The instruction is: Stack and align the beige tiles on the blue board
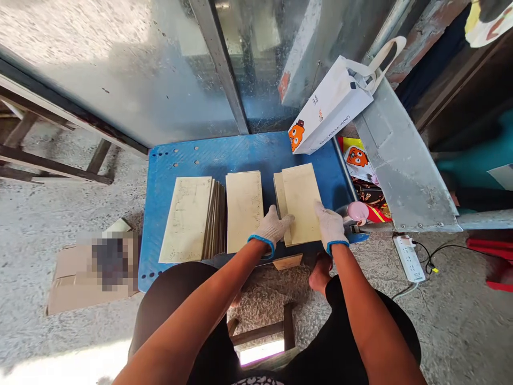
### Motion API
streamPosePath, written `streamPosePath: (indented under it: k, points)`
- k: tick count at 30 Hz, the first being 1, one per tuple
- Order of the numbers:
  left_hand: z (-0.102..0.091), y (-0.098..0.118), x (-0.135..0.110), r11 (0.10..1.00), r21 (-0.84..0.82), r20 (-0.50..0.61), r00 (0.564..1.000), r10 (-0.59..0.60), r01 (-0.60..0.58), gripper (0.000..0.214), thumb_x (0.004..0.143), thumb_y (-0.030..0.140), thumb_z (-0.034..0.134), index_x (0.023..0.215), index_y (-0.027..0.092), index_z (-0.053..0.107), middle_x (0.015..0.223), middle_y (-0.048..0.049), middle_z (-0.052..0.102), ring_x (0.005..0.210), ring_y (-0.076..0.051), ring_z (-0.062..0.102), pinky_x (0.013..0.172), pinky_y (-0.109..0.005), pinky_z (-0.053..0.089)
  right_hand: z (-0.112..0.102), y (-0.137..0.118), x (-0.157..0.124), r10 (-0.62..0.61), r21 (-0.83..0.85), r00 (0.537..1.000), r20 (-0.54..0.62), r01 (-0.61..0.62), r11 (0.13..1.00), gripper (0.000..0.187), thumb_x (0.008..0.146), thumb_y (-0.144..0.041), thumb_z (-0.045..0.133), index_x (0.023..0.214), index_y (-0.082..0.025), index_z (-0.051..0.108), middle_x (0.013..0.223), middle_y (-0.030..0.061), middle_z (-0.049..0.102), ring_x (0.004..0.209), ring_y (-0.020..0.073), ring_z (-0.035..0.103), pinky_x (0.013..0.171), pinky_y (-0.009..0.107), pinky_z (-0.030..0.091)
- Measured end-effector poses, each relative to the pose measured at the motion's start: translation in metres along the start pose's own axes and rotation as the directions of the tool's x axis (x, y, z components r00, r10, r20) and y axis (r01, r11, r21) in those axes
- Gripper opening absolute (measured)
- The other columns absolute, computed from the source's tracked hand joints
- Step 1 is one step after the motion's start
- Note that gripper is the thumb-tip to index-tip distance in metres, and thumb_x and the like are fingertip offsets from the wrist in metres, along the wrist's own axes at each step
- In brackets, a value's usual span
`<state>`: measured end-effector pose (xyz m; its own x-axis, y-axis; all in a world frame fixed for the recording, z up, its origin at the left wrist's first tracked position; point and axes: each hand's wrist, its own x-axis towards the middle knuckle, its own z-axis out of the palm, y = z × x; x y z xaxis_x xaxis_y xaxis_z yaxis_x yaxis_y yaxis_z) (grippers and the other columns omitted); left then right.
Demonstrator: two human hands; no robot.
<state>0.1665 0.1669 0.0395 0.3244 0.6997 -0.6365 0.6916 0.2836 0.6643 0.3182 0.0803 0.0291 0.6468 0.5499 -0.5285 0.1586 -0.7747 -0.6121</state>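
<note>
Thin cream rectangular boards lie in three groups on a blue bench (152, 224). My right hand (331, 224), in a white knit glove with a blue cuff, grips the right edge of the top board (302, 200) in the right group. My left hand (274, 225), gloved alike, is at that group's left edge, its thumb on the boards and its other fingers partly hidden. Under the top board, slightly turned against it, a lower board (279, 187) shows. The middle stack (243, 208) stands beside my left hand. Farther left is a taller, leaning stack (188, 219) with speckled marks.
A white paper bag (328, 109) stands on the bench's back right corner. Beside it are a metal panel (404, 160) and a pink-lidded cup (357, 212). A power strip (409, 259) lies on the floor at right, flattened cardboard (66, 278) at left. Glass (172, 80) rises behind.
</note>
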Motion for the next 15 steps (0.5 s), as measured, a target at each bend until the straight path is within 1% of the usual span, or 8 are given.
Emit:
streamPosePath:
  k: [3,7,11,13,15]
  points:
    - [0.009,-0.005,0.011,0.997,-0.070,0.022,1.000,-0.010,0.011,0.038,0.086,0.038,0.066,0.115,0.015,0.058,0.123,-0.0169,0.069,0.108,-0.027,0.067,0.083,-0.031,0.052,0.002,-0.008,-0.001,0.086,-0.042,0.996,-0.011,-0.087,0.995,0.068,0.081,-0.076,0.045,0.088,-0.016,0.077,0.080,0.0138,0.073,0.072,0.0267,0.062,0.062,0.035,0.046]
    - [0.020,-0.014,0.029,0.992,-0.124,0.024,1.000,-0.009,0.012,0.039,0.088,0.042,0.064,0.117,0.017,0.058,0.127,-0.0155,0.069,0.110,-0.025,0.068,0.086,-0.030,0.053,0.005,-0.014,-0.002,0.092,-0.075,0.996,0.002,-0.091,0.993,0.065,0.083,-0.072,0.045,0.089,-0.016,0.079,0.080,0.0130,0.074,0.074,0.0283,0.064,0.063,0.035,0.048]
    - [0.030,-0.018,0.040,0.991,-0.128,0.007,0.999,-0.039,0.040,0.043,0.089,0.041,0.063,0.123,0.015,0.056,0.127,-0.0173,0.068,0.112,-0.027,0.067,0.090,-0.033,0.052,0.009,-0.015,-0.002,0.081,-0.090,0.997,-0.011,-0.082,0.993,0.064,0.088,-0.067,0.040,0.106,-0.017,0.077,0.091,0.0109,0.075,0.083,0.0259,0.065,0.069,0.032,0.049]
    - [0.033,-0.020,0.042,0.994,-0.103,0.001,0.999,-0.037,0.037,0.045,0.090,0.038,0.062,0.127,0.014,0.053,0.129,-0.0178,0.066,0.115,-0.028,0.066,0.094,-0.034,0.051,0.010,-0.013,-0.002,0.052,-0.099,0.998,-0.037,-0.056,0.993,0.062,0.090,-0.064,0.040,0.114,-0.019,0.075,0.098,0.0102,0.075,0.089,0.0249,0.065,0.073,0.031,0.050]
    - [0.035,-0.024,0.043,0.994,-0.104,0.004,1.000,-0.021,0.021,0.046,0.091,0.035,0.061,0.130,0.014,0.052,0.132,-0.0175,0.065,0.117,-0.027,0.064,0.097,-0.033,0.050,0.010,-0.012,-0.002,0.023,-0.119,0.998,-0.059,-0.029,0.993,0.059,0.091,-0.062,0.041,0.118,-0.021,0.074,0.104,0.0104,0.075,0.094,0.0251,0.065,0.077,0.031,0.050]
